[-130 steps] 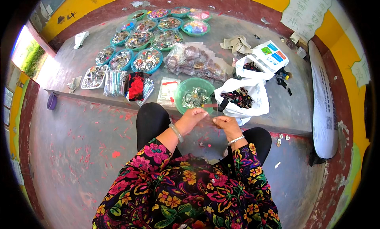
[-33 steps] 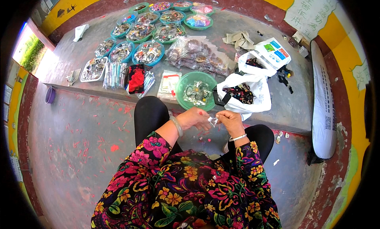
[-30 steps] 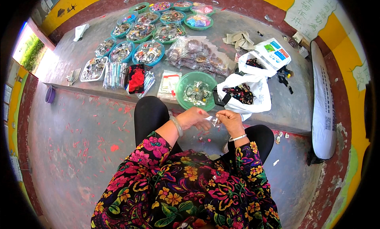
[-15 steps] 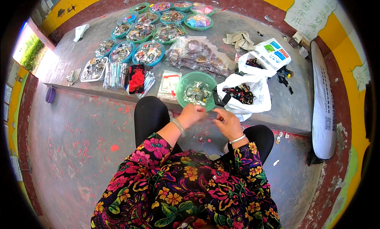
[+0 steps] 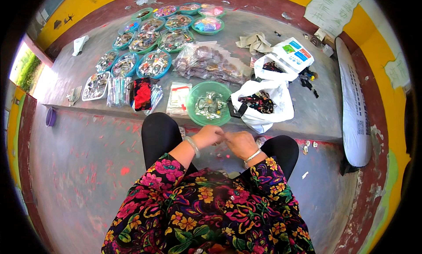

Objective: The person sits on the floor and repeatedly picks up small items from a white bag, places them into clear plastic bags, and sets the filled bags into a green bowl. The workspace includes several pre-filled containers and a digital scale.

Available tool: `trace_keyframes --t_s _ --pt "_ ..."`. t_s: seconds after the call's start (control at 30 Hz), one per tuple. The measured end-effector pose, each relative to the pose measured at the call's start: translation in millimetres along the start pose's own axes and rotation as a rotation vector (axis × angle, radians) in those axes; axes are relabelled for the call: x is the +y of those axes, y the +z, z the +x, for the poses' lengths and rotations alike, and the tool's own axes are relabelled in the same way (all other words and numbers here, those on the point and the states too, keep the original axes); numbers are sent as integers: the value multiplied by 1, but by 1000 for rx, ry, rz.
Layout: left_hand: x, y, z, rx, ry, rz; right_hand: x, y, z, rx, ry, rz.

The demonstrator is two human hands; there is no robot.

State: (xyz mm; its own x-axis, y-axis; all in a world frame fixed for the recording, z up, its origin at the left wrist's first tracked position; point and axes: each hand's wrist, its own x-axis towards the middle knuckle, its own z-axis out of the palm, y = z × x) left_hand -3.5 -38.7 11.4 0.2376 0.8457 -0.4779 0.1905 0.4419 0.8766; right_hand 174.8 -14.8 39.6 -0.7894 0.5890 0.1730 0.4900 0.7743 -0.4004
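Observation:
My left hand point(image 5: 209, 136) and my right hand point(image 5: 241, 144) meet at the fingertips above my lap. Both are closed in a pinch, and whatever is between the fingers is too small to make out. Just beyond them, on the raised ledge, stands a green plastic basin point(image 5: 192, 114) with small clear packets point(image 5: 211, 104) lying in it. Beside the basin on its right is an open white plastic bag point(image 5: 281, 110) filled with dark, multicoloured small items point(image 5: 260, 102). A black strap-like piece point(image 5: 238, 109) lies between basin and bag.
To the left of the basin lie clear plastic bags point(image 5: 176, 105) and a red-and-black pouch point(image 5: 142, 95). Farther back are a heap of filled clear bags point(image 5: 206, 63) and several basins of small goods point(image 5: 154, 64). A second white bag point(image 5: 293, 56) stands at right. The ledge's front edge point(image 5: 105, 112) runs before my knees.
My hands have come together and drawn back a little from the basin toward my lap. The whole view has shifted slightly, with the ledge's things now farther left.

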Motion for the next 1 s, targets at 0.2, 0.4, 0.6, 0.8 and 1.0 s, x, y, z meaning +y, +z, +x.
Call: trace_keyframes --t_s 0.2,0.4,0.6,0.8,1.0 --pt "-5 3 4 129 67 81 0 8 -1 -167 63 -52" --pt "-2 9 4 150 174 172 0 8 -1 -333 230 25" --pt "1 22 1 154 185 184 6 13 -2 -358 264 42" --pt "-8 25 7 172 393 517 2 11 -1 -406 332 -82" --pt "3 17 4 225 349 158 16 10 5 -204 473 173"
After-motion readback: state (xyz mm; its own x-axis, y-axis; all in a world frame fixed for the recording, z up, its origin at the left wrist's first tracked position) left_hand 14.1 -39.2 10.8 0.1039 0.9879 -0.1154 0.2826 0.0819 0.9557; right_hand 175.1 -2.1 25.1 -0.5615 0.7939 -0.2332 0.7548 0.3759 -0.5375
